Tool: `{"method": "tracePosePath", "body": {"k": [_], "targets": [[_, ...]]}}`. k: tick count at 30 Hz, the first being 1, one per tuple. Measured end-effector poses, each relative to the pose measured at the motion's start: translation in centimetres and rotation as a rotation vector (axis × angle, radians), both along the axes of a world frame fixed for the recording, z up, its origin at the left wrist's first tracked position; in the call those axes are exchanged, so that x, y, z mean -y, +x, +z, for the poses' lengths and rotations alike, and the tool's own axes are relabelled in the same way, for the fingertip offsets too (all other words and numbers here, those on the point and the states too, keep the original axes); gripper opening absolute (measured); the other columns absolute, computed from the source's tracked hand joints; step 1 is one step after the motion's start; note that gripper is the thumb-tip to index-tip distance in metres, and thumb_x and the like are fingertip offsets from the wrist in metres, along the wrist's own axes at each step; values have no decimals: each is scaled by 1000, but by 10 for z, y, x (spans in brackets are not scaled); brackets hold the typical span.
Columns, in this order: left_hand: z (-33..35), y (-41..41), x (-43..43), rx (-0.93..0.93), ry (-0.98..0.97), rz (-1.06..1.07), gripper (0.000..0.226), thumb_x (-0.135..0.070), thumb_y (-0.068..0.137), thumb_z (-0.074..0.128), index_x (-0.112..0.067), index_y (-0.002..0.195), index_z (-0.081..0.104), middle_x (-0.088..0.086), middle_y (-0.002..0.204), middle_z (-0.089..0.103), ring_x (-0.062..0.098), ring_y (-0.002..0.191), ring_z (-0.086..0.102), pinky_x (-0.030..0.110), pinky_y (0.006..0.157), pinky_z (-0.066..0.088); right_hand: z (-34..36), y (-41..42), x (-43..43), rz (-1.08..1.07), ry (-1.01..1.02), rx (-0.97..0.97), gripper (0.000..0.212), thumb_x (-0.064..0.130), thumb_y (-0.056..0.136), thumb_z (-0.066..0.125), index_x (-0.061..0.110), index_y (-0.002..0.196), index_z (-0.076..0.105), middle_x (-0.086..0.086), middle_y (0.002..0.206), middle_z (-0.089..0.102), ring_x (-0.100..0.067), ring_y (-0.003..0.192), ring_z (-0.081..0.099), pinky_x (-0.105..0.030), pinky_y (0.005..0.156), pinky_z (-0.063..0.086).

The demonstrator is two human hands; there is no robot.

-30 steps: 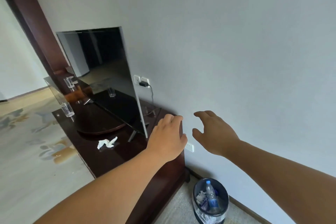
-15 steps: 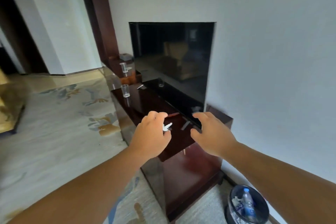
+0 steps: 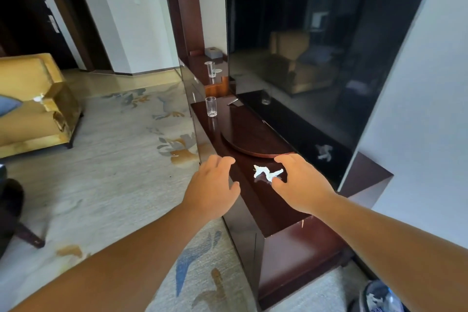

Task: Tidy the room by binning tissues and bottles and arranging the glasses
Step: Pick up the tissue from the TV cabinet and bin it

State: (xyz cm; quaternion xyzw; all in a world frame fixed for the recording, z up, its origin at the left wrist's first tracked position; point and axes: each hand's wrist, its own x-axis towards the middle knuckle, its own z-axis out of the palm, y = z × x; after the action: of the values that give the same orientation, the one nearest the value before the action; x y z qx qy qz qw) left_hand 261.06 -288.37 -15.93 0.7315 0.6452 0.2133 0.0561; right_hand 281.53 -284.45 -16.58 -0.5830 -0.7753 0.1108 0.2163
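**One crumpled tissue, pending pickup**

Located: tissue point(image 3: 266, 173) on dark cabinet top point(image 3: 268, 206), ahead of round tray point(image 3: 253, 139). Long axis roughly 8-to-2 o'clock. Lay at about 10 o'clock from right hand point(image 3: 301, 185), fingers spread, thumb beside the near edge, contact unclear. Left hand point(image 3: 215, 185) at tissue's 9 o'clock, fingers loosely spread, empty, slightly farther. Judged: right hand better placed to pinch.
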Motion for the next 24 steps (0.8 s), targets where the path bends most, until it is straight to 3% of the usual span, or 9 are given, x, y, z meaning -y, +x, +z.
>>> {"method": "tracePosePath", "body": {"k": [8,15,20,24], "targets": [[-22,6,-102,-9,-71,-16,50,-31,89,51,-23,136,38,0,132,42,21,123,42,37,98,41,-47,1,-102,-27,-186,9,53,40,87,55,22,136,44,0,140,45,-22,120,49,-37,94,46],[-75,4,-183,0,-161,-85,50,-36,87,54,-25,134,40,0,131,45,19,112,51,35,93,46,-102,-15,-161,-71,-373,43,42,36,80,55,29,121,50,-1,122,48,-28,108,51,-43,87,48],[-119,-5,-236,-6,-236,-199,50,-34,86,55,-24,133,41,-1,129,45,21,115,48,36,91,46,-148,-28,-204,-260,-506,144,57,51,82,54,29,133,38,-5,133,38,-34,115,44,-46,89,45],[-142,-17,-274,-6,-265,-254,50,-34,86,56,-23,133,42,0,128,46,20,113,48,33,89,46,-179,-38,-236,-373,-587,192,65,61,83,50,33,138,29,-6,136,34,-34,117,42,-44,80,44]]}}
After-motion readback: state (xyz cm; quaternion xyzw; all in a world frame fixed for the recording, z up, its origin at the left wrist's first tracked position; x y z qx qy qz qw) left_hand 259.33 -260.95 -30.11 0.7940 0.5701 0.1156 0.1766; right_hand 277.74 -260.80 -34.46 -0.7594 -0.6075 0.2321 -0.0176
